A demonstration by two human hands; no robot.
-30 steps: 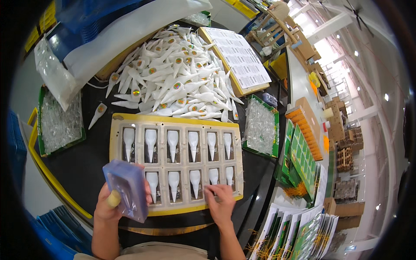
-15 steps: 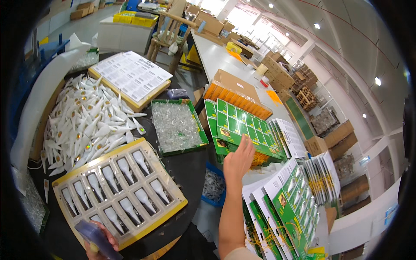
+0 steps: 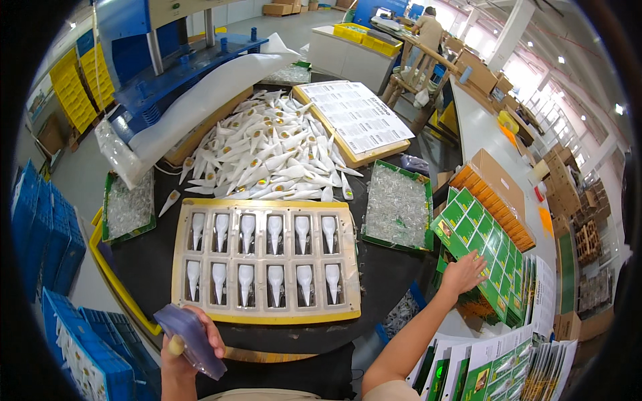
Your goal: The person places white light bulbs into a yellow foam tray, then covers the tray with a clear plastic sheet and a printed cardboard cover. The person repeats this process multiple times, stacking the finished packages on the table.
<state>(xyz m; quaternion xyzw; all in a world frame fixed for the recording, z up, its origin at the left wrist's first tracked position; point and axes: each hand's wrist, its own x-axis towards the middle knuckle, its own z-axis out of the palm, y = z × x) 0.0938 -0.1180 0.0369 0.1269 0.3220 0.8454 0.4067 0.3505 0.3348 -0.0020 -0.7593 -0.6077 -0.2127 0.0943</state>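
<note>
My left hand (image 3: 191, 344) grips a stack of clear, purplish plastic blister shells (image 3: 194, 337) at the front left; a small yellowish round thing shows at its thumb side. My right hand (image 3: 464, 273) reaches out to the right, fingers extended over the near edge of a green printed card (image 3: 483, 247) that tops a stack. Between the hands sits a yellow-edged tray mould (image 3: 354, 267). Each of its cavities holds a white pointed piece (image 3: 275, 284) in a clear shell. Beyond it lies a heap of similar white pieces (image 3: 267, 150), some with shiny round spots.
A green-edged box of small clear parts (image 3: 399, 204) lies right of the mould, another (image 3: 130, 207) left. Printed sheets (image 3: 354, 113) lie behind. A blue press (image 3: 180, 73) stands back left, blue crates (image 3: 87, 354) near left. Filled cards (image 3: 495, 371) stand near right. A person (image 3: 428, 30) is far off.
The view has swung left, bringing the press and blue crates into sight. My right hand stays at the green cards, its fingers now lower and flatter. The left hand still holds the shells.
</note>
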